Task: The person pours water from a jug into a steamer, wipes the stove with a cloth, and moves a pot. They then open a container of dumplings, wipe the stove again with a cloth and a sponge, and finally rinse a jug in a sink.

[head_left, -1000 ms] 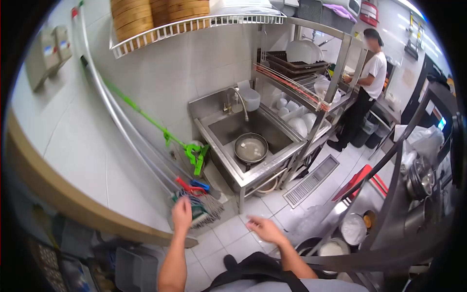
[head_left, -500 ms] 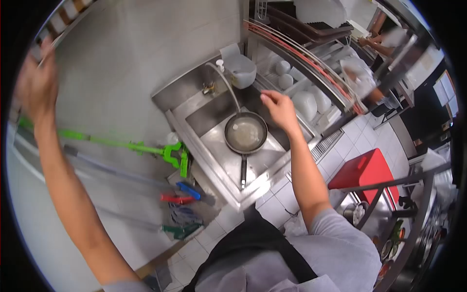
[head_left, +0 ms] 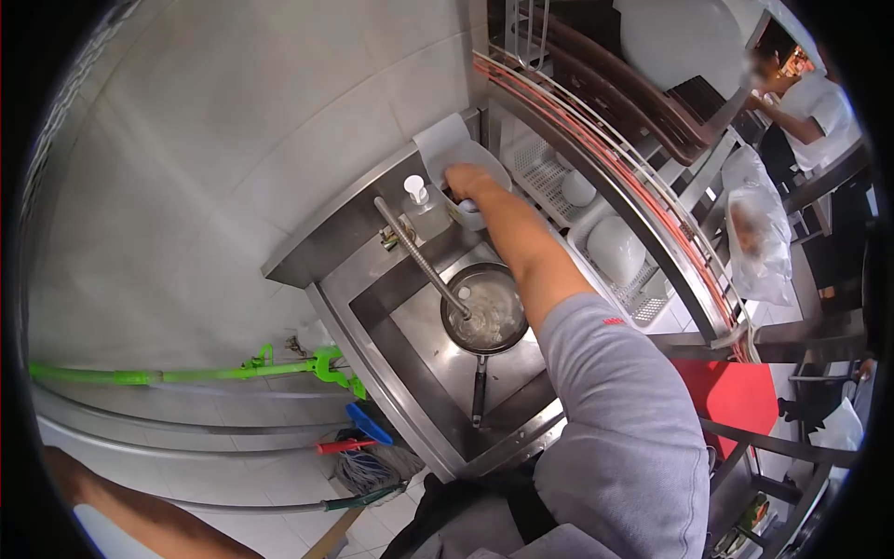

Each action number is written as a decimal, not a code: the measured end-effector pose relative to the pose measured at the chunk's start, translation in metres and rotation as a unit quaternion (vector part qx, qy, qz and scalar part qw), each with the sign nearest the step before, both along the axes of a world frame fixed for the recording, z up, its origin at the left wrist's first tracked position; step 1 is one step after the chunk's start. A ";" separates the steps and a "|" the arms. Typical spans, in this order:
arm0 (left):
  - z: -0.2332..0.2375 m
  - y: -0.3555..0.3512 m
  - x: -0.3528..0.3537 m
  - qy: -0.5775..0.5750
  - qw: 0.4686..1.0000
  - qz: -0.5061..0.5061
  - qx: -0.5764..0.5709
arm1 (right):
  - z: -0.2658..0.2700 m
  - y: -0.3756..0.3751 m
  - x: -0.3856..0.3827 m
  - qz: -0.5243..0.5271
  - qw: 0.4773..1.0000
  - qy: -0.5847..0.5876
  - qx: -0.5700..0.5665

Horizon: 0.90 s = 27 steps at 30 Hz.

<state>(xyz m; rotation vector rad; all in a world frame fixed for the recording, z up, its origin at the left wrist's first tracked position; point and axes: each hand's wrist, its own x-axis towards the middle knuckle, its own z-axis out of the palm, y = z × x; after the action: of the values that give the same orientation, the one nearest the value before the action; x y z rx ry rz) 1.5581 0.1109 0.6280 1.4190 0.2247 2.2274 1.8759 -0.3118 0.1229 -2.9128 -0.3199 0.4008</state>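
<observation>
My right hand [head_left: 471,180] reaches into the white plastic container [head_left: 498,166] at the back of the sink. Its fingers are curled down inside; what they grip, if anything, is hidden. Left of the container stands a clear pump bottle [head_left: 428,216] with a white top. A black-handled frying pan [head_left: 480,366] lies in the steel sink [head_left: 410,321], with cloudy liquid in it. The flexible tap hose [head_left: 419,256] arches over the pan, its end above the liquid. Of my left arm only the forearm [head_left: 158,522] shows at the lower left; the hand is outside the picture.
Right of the sink, white baskets [head_left: 643,298] hold white bowls [head_left: 615,252] under a steel rack. Green mop handles [head_left: 140,376] and a blue brush [head_left: 370,424] stand at the left wall. A red bin [head_left: 731,401] is at the right. Another person [head_left: 810,116] is at the far right.
My right hand has moved from above the sink's right side into the white container. My left arm has dropped from the upper left, its hand leaving view. The camera view has shifted.
</observation>
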 end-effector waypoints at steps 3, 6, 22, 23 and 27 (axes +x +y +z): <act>-0.003 0.004 0.002 0.012 0.998 0.037 0.039 | -0.007 -0.005 0.004 0.018 0.999 -0.026 -0.013; -0.006 0.009 0.001 0.024 0.996 0.065 0.064 | -0.008 -0.016 0.003 0.079 0.993 -0.081 -0.015; -0.007 0.025 -0.015 0.073 0.933 0.260 0.237 | 0.136 -0.028 -0.076 -0.019 0.965 -0.226 0.132; -0.007 0.024 -0.015 0.075 0.924 0.277 0.252 | 0.128 -0.022 -0.080 -0.055 0.949 -0.277 0.143; -0.008 0.022 -0.017 0.073 0.890 0.331 0.304 | 0.090 -0.026 -0.122 -0.134 0.920 -0.326 0.169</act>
<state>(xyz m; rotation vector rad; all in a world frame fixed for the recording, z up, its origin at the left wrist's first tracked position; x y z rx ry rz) 1.5413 0.1332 0.6199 2.0859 0.0564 2.9082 1.7536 -0.3374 0.2127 -2.5964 -0.0577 -0.6214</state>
